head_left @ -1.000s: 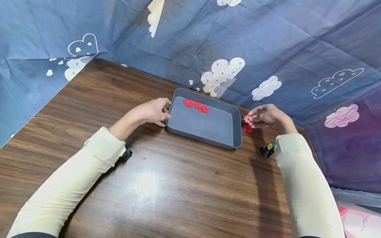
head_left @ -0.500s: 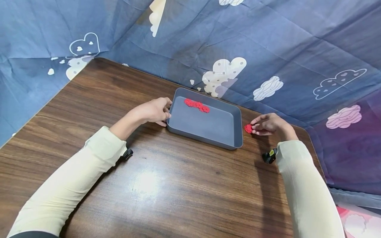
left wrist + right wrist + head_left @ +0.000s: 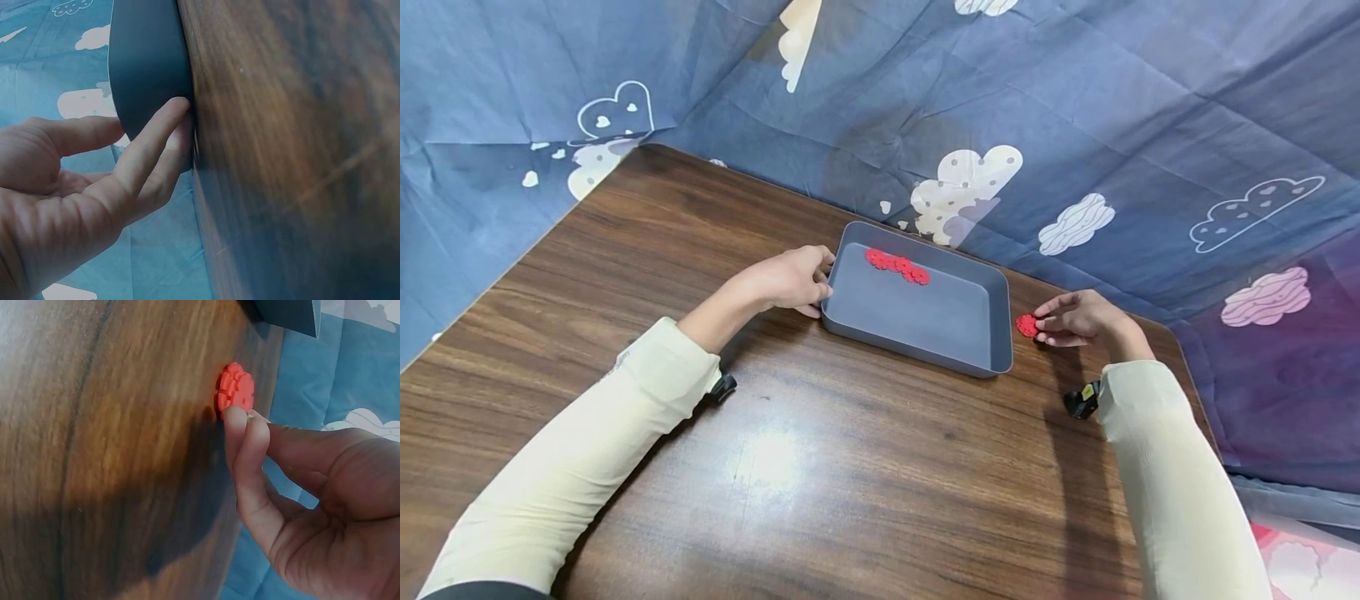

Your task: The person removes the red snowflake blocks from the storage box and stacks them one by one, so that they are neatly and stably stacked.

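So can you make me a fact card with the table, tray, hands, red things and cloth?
Table: brown wood
Tray: grey, on the table
Red pieces: a row inside the tray; too small to count
Red pile: outside, right of the tray
Left hand: holds tray's left end
Right hand: pinches red pile's edge
Cloth: mostly blue, white clouds

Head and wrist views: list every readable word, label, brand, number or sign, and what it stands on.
No readable text in any view.
Yellow patch on black device by right cuff: too small to read.
Grey mark on left sleeve: too blurred to identify.
Grey tray, red pieces: no lettering visible.
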The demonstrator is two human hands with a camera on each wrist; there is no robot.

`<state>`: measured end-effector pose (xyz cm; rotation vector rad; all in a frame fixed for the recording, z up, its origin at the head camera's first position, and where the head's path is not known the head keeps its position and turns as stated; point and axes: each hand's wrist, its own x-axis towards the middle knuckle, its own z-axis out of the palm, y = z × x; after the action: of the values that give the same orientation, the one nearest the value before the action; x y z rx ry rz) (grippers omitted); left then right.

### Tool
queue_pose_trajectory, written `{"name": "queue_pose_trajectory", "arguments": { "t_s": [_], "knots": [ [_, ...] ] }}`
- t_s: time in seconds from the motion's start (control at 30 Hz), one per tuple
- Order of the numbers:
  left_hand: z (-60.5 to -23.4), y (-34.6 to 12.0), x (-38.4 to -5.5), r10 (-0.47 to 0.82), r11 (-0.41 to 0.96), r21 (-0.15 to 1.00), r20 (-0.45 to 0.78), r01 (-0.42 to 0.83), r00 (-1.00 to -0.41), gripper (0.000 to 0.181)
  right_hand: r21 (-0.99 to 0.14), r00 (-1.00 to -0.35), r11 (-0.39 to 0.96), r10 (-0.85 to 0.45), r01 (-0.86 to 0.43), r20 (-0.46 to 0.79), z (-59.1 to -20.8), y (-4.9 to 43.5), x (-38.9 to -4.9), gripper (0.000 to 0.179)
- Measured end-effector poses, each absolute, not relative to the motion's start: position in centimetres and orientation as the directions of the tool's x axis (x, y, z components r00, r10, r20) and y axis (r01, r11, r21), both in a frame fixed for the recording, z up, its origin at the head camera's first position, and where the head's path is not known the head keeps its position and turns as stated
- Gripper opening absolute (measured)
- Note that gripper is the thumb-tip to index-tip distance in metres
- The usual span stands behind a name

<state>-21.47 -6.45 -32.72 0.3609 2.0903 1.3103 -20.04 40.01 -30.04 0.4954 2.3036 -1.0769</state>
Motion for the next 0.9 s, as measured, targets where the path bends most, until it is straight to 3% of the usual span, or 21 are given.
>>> {"name": "queue_pose_trajectory", "arguments": {
  "t_s": [0.3, 0.67, 0.9],
  "knots": [
    [-32.8, -7.3, -21.5, 0.532, 0.46, 0.882, -0.364, -0.1, -0.764, 0.057, -0.593, -0.817, 0.677, 0.021, 0.436, -0.577, -28.2, 38.1, -21.6, 0.044],
    [-32.7, -7.2, -21.6, 0.535, 0.461, 0.881, -0.373, -0.109, -0.758, 0.059, -0.504, -0.847, 0.821, -0.048, 0.268, -0.53, -26.2, 33.3, -24.3, 0.047],
    [-32.6, -6.7, -21.5, 0.546, 0.466, 0.879, -0.371, -0.096, -0.751, 0.059, -0.519, -0.812, 0.807, -0.087, 0.282, -0.577, -27.5, 30.2, -25.1, 0.048]
  ]
}}
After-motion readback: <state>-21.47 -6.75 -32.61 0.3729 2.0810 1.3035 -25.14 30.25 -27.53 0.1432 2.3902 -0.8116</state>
